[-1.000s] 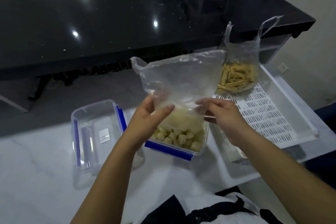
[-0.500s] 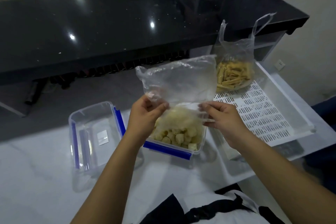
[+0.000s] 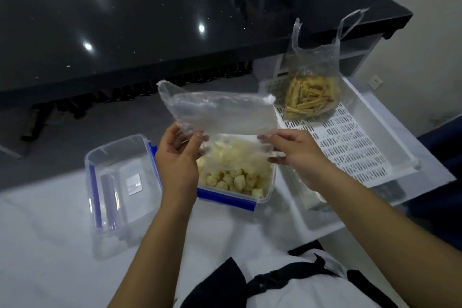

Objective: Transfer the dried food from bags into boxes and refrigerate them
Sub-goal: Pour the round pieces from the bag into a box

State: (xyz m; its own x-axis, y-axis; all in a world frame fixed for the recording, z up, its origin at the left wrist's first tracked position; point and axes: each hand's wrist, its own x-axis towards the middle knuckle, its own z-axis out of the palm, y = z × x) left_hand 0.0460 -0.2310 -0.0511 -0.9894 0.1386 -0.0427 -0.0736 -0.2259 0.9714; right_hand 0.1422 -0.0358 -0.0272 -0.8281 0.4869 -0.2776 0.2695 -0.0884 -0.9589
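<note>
While I watch from the head camera, the white counter (image 3: 62, 245) carries everything, with the filled box (image 3: 240, 182) as my landmark. Right of that box sits a white slotted tray (image 3: 355, 147), a second bag of yellow sticks (image 3: 312, 92) on its far end. Left of the box stands an empty clear box (image 3: 117, 182). Directly above the box hangs the clear bag (image 3: 220, 115), upturned, pale dried chunks (image 3: 235, 180) heaped below. My left hand (image 3: 177, 160) pinches the bag's left side; my right hand (image 3: 297, 155) pinches its right
</note>
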